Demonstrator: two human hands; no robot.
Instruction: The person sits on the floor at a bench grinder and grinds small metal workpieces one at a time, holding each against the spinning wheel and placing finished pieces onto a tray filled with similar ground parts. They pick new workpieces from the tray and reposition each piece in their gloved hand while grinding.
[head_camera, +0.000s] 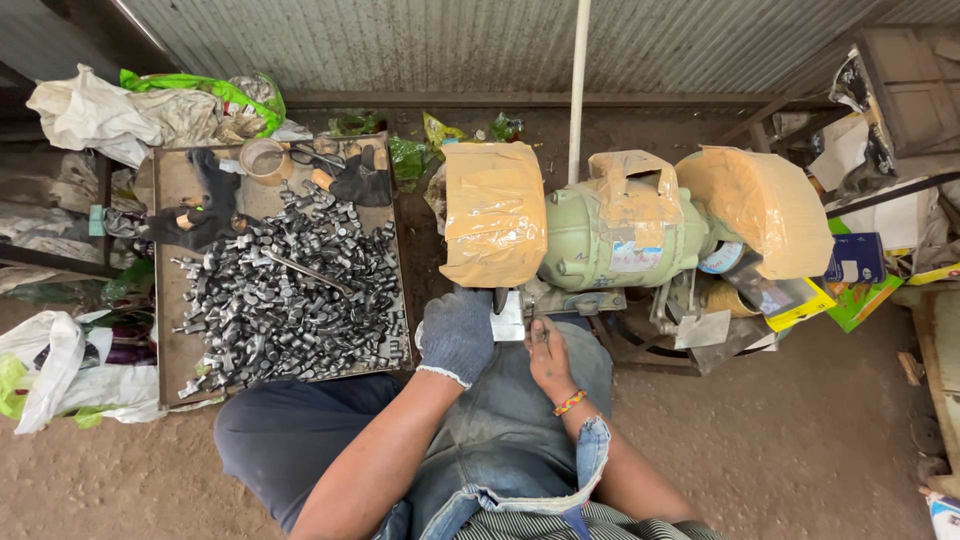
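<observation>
— Left hand (457, 335)? Gloved in grey, curled down over the front edge of the small metal rest (510, 322), right below the taped-up left wheel guard (494, 212). Gripping or merely pressing, impossible to tell under the glove.

— And the right hand (550, 358)? Bare, beaded band at the wrist, fingers pinched on a small dark metal piece (541, 328), held just beside the rest and close under the green bench grinder (615, 235).

— Room between the two? Little. Only the pale rest in the gap, knees right beneath.

— To the left? Near the gloved hand, the right edge of a flat tray (170, 300) heaped with grey metal parts (285, 295); a pair of black gloves (200, 215) and a small bowl (264, 158) at its far end.

— To the right? Second taped guard (765, 210), then coloured boxes (850, 280) crowded against the grinder base. Beyond the right elbow, bare dirt floor (790, 440), wide and open.

— Behind? Corrugated wall (450, 40), white pipe (578, 90) rising straight up.
</observation>
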